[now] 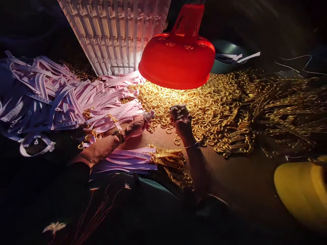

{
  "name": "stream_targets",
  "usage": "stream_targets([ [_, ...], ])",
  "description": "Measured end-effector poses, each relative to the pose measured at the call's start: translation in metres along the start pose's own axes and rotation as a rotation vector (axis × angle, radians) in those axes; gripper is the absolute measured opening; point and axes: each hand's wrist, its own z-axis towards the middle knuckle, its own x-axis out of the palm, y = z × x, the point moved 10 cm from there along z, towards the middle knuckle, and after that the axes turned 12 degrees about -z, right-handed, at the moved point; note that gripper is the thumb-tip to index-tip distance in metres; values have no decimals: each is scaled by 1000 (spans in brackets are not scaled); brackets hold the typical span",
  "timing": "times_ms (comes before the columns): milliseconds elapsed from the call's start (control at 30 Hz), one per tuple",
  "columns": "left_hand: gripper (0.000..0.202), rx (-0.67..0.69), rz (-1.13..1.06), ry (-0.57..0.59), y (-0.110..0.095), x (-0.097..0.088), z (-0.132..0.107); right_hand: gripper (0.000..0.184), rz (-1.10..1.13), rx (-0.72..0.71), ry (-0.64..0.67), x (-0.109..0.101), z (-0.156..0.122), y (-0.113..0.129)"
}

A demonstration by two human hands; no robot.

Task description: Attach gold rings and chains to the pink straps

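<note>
- The left hand (135,126) seems to pinch a pale strap (152,114) between thumb and fingers, its end poking out toward the rings (204,98), probably to keep that end free.
- The right hand (181,117) is curled at the near edge of the rings; its fingertips are in glare and shadow, so whether it grips one is unclear.
- Loose straps (76,92) heap on the left and rings spread far and right, each presumably beside the hand that draws on it.
- A red lamp (177,61) hangs low over the rings, likely so light falls just beyond the hands.
- A bundle (127,158) of straps with gold chains (168,156) lies near, all aligned, perhaps to prevent tangles.
</note>
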Motion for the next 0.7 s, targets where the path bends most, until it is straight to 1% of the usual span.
stream_targets([
  [100,24,-11,24,42,-2,11,-6,29,-100,14,133,26,-16,-2],
  [167,28,-52,-2,48,1,15,-12,33,-125,25,167,38,-25,-5],
  [233,30,-89,-55,45,4,16,-17,37,-158,41,180,45,-32,-9],
  [333,31,-139,-116,37,9,16,-26,39,-192,77,201,51,-39,-19],
  [467,29,-223,-135,27,16,17,-35,44,-191,136,208,52,-48,-31],
  [567,33,-255,-135,-1,18,17,-38,47,-216,141,198,54,-53,-29],
  [700,39,-232,-146,0,19,15,-39,49,-259,122,193,58,-58,-21],
])
